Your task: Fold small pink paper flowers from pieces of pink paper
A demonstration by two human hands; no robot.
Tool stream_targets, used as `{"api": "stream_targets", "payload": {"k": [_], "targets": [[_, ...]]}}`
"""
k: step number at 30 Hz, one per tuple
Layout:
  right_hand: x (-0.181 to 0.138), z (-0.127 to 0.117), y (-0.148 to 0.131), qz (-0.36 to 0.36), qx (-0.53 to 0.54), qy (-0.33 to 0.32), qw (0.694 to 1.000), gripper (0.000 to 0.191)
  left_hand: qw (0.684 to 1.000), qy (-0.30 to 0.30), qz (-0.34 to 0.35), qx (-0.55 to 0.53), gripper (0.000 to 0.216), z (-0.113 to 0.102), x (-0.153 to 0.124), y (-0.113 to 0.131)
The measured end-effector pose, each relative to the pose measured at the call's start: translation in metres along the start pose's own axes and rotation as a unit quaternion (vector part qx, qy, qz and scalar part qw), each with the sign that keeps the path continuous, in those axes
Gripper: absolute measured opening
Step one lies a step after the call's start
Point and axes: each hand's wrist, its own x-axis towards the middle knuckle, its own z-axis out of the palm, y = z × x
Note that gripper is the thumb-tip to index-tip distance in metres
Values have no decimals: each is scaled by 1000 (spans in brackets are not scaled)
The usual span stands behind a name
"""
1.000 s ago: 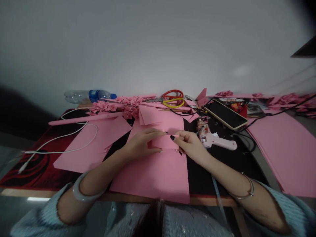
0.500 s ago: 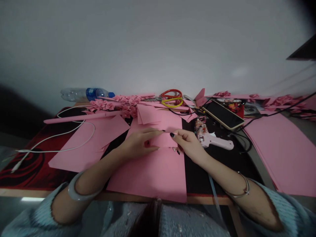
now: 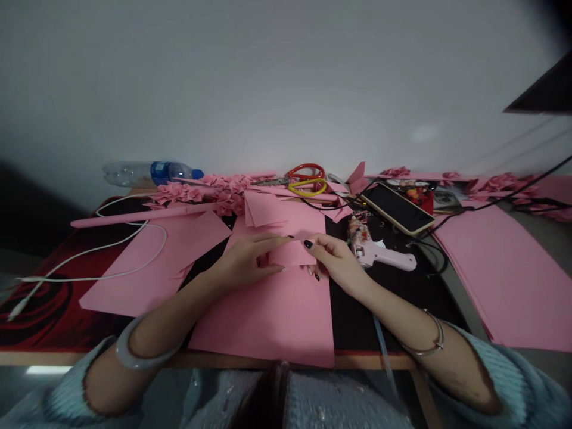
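Between my two hands is a small pink piece of paper [image 3: 292, 252], held just above a larger pink sheet [image 3: 268, 322]. My left hand [image 3: 245, 257] grips its left end, thumb below and fingers along the top edge. At its right end, my right hand [image 3: 334, 257] pinches it, the thumb on the near face and other fingertips showing underneath. Beyond the hands lie folded pink paper pieces [image 3: 263, 210]. To the right of my right hand rests a pale pink glue gun [image 3: 379, 253].
Along the wall lie a plastic bottle [image 3: 152, 173], pink paper flowers [image 3: 179, 193], red-and-yellow-handled scissors [image 3: 307, 186] and a phone [image 3: 397, 207]. A white cable [image 3: 111, 275] crosses pink sheets on the left. Stacked pink paper [image 3: 509, 268] is at the right; a black cord [image 3: 504, 199] runs there.
The whole view has shifted slightly, so everything sits a little further left. Both hands keep the same hold on the small paper.
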Motion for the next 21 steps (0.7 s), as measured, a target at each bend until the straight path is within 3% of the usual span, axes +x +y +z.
{"api": "stream_targets", "payload": {"k": [8, 15, 21], "targets": [[1, -2, -2, -14, 0, -59, 998, 36, 1000, 14, 6, -4, 55, 4, 0, -1], [2, -7, 2, -20, 38, -112, 993, 53, 993, 4, -50, -104, 53, 7, 9, 8], [3, -12, 7, -11, 37, -125, 991, 42, 987, -12, -71, -144, 51, 11, 14, 9]]}}
